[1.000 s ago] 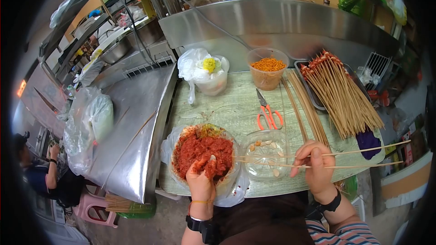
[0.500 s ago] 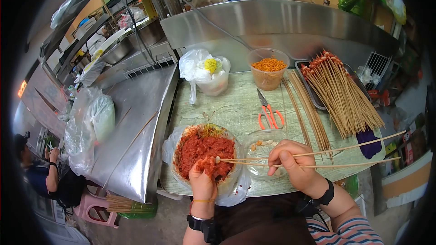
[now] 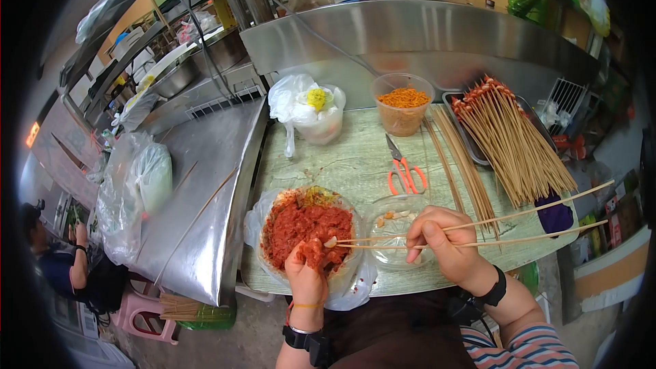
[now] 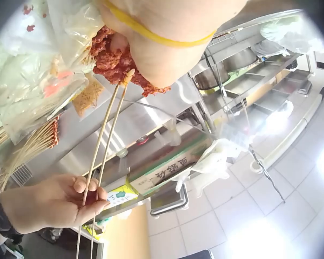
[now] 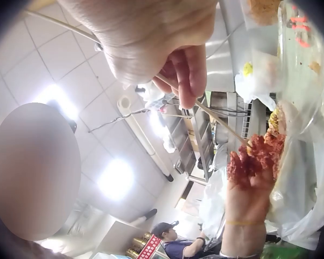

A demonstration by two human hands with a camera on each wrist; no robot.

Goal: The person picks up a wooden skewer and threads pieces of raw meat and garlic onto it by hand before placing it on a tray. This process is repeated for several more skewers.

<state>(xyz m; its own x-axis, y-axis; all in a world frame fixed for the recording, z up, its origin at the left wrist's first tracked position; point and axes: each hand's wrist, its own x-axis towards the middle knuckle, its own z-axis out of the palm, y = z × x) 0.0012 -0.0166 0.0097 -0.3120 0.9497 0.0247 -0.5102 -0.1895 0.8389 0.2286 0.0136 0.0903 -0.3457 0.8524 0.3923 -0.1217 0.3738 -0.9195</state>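
Red minced paste (image 3: 307,215) fills a plastic-lined bowl. At its near side my left hand (image 3: 306,283) holds a clump of the paste in curled, smeared fingers; the left wrist view shows the clump (image 4: 110,56) beside the palm. My right hand (image 3: 447,246) pinches two thin wooden sticks (image 3: 533,215), which spread apart toward the right. Their left ends meet at a small pale piece (image 3: 331,242) touching the clump. In the right wrist view a stick (image 5: 221,121) runs from my right hand (image 5: 151,43) to the paste over my left hand (image 5: 247,210).
A clear container (image 3: 372,260) with pale pieces sits right of the bowl. Behind are orange-handled scissors (image 3: 408,176), a tub of orange shreds (image 3: 403,119), a bagged tub (image 3: 321,126), loose sticks (image 3: 471,178) and a tray of skewers (image 3: 519,143). A steel counter (image 3: 198,198) stands left.
My right hand has moved left from where it was a second ago, bringing the stick ends to the clump. My left hand has raised the clump slightly. The sticks' far ends have shifted a little.
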